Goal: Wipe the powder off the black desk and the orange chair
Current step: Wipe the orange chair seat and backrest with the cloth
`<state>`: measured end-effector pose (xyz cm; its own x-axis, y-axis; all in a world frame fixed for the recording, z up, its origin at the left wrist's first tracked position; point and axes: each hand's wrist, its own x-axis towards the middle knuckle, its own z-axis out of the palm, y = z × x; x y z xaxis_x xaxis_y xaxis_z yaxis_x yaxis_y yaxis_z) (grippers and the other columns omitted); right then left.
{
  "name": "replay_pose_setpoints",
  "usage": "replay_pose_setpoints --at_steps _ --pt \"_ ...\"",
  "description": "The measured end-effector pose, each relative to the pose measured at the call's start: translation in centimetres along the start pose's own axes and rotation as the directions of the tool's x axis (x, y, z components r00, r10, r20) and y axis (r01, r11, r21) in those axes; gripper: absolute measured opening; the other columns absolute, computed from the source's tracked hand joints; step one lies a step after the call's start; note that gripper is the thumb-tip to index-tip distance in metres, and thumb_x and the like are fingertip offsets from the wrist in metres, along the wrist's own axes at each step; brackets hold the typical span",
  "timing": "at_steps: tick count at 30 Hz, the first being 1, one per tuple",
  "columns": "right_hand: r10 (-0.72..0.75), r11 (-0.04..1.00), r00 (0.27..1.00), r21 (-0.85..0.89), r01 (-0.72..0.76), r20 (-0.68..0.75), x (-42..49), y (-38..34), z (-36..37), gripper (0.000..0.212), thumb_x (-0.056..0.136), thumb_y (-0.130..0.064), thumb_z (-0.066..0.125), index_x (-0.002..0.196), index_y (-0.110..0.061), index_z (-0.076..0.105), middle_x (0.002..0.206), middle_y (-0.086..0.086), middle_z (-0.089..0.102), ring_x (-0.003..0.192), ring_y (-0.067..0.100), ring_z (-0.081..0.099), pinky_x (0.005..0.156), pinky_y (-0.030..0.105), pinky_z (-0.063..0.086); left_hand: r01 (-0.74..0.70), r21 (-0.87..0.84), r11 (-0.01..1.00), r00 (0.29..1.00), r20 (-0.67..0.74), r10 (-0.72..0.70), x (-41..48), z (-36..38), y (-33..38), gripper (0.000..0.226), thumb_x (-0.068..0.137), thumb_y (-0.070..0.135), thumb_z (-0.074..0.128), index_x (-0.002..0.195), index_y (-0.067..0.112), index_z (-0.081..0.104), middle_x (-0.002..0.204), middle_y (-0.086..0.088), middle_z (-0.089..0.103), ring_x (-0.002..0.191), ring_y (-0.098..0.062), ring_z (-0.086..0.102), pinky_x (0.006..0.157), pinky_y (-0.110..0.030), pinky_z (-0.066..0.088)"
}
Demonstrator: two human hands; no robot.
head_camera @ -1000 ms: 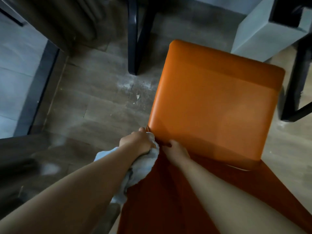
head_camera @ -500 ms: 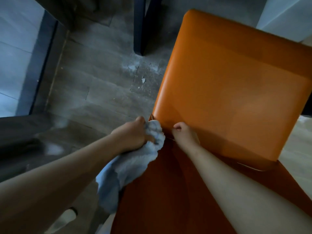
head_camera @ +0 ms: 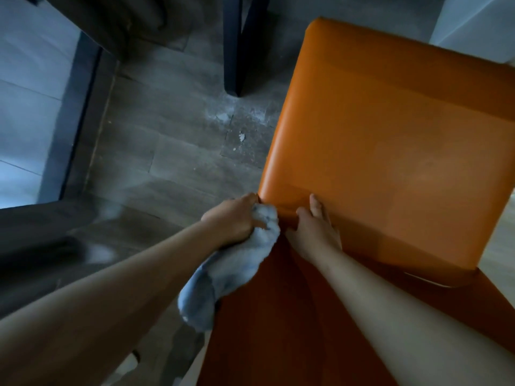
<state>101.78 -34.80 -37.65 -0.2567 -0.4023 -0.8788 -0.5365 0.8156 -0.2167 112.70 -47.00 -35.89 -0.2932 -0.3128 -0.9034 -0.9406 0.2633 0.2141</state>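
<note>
Chair right below me, my left hand clutching the cloth against the seat's near-left corner. Right hand lies beside it, fingers loose on the seat edge. Powder dusts the floor just left.

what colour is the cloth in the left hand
Pale blue-grey, fluffy cloth, gripped by the left hand; the head view shows it.

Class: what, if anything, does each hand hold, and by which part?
The left hand grips the pale blue cloth by its bunched upper end; the rest hangs loose. The right hand holds nothing; it rests on the orange chair.
</note>
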Motion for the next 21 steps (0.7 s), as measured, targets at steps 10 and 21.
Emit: replay_pose_setpoints --at_steps 10,21 --pt "-0.036 0.998 0.998 -0.062 0.033 -0.056 0.5 0.2 1.2 0.055 0.091 -0.039 0.051 0.136 -0.017 0.030 0.158 0.001 -0.017 0.147 0.025 -0.009 0.107 0.045 0.030 0.137 -0.302 0.943 0.974 -0.132 -0.184 5.2 0.2 2.0 0.031 0.096 0.030 0.032 0.086 0.018 0.058 0.109 -0.009 0.065 0.085 -0.021 0.057 0.079 -0.034 0.042" --pt "-0.054 0.997 0.996 -0.063 0.049 -0.072 0.3 0.6 1.3 0.054 0.091 -0.036 0.053 0.137 -0.017 0.031 0.159 0.001 -0.016 0.147 0.026 -0.008 0.105 0.046 0.033 -0.132 0.063 0.989 0.991 -0.008 0.132 2.0 -3.0 -1.2 0.035 0.093 0.018 0.055 0.127 0.017 0.058 0.128 -0.007 0.058 0.118 -0.026 0.053 0.100 -0.032 0.040"
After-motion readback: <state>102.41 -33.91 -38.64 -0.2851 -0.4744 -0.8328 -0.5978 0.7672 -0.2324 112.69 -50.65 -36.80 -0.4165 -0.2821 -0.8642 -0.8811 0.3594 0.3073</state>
